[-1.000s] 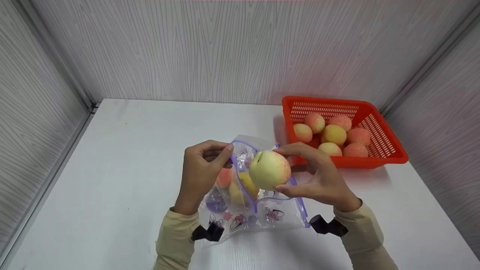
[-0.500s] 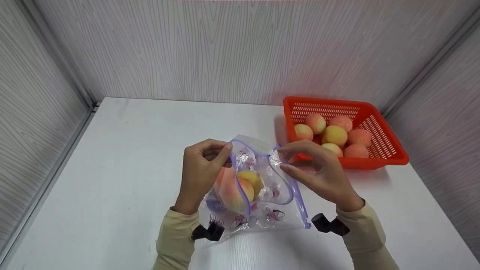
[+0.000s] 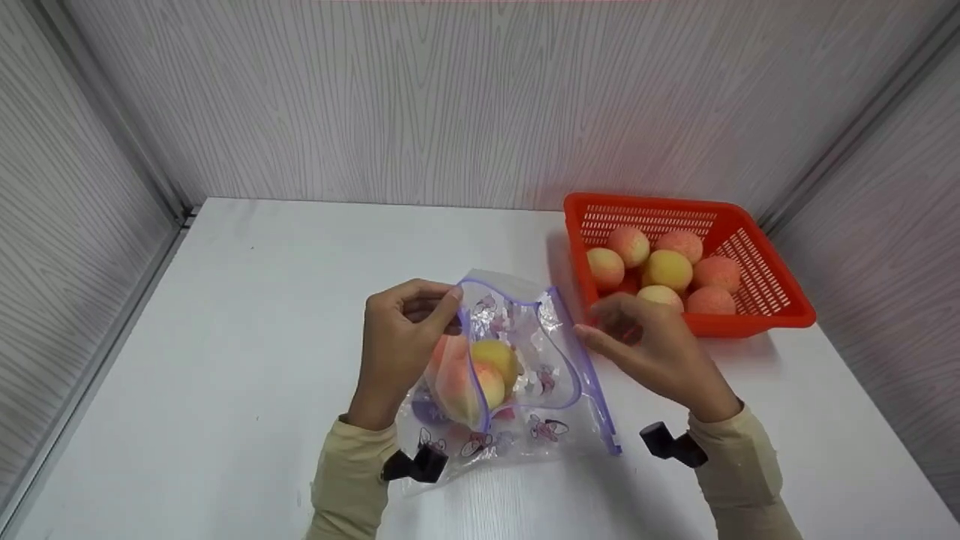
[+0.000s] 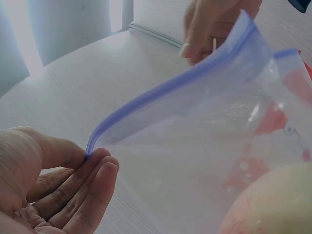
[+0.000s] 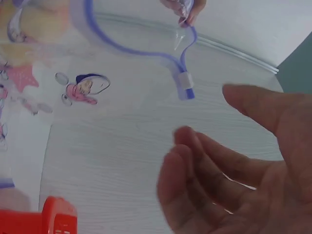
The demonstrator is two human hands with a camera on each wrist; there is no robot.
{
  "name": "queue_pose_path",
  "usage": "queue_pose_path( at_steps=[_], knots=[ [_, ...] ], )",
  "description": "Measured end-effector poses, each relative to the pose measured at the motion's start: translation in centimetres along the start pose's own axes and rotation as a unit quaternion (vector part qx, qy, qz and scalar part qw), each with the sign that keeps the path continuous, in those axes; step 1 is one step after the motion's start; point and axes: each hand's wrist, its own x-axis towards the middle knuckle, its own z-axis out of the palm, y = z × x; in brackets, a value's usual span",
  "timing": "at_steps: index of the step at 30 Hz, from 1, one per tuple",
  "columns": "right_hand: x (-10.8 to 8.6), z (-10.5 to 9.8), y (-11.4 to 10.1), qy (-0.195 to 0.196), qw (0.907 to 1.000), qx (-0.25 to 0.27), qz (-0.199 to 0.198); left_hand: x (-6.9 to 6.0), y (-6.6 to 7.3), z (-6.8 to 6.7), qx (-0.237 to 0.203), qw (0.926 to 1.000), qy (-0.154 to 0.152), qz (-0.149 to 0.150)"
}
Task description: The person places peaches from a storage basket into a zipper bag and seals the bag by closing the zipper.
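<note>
My left hand (image 3: pixel 397 337) pinches the purple zip edge of a clear zip bag (image 3: pixel 551 431) printed with small cartoon figures. The bag's mouth gapes toward the right. Inside it are a yellow peach (image 3: pixel 495 356), a pale pink-tinged peach (image 3: pixel 491 386) and some pinker fruit behind the film, partly hidden. Part of a peach (image 4: pixel 273 204) also shows at the lower right of the left wrist view. My right hand (image 3: pixel 660 349) is off the bag's right edge, by the basket's front left corner. Its fingers are loosely bent, with nothing held, and the thumb stands apart.
A red plastic basket (image 3: pixel 750 324) stands at the back right of the white table (image 3: pixel 262 337). Several pink and yellow peaches (image 3: pixel 667 270) lie in it. Pale wood-grain panels (image 3: pixel 375 105) rise behind and at both sides.
The peach in my right hand has been let go into the bag. That hand has then drawn back to the right, toward the basket. My left hand keeps its hold on the bag.
</note>
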Motion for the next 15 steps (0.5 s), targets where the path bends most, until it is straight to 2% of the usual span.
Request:
queue_pose_path(
  at_steps=[3, 6, 10, 15],
  knots=[
    [-0.6, 0.6, 0.6, -0.109, 0.9931, -0.007, 0.042, 0.0, 0.1, -0.1, 0.000, 1.0000, 0.001, -0.003],
    [-0.8, 1.3, 1.0, -0.173, 0.9833, 0.016, 0.054, 0.0, 0.3, -0.2, 0.002, 1.0000, 0.001, -0.002],
    [-0.8, 2.0, 1.3, -0.182, 0.9813, 0.047, 0.039, 0.1, 0.4, -0.4, 0.008, 1.0000, -0.001, 0.006],
    [-0.2, 1.8, 1.7, -0.152, 0.9847, 0.079, 0.031, 0.3, 0.7, -0.9, 0.029, 0.9994, 0.001, 0.017]
  ],
)
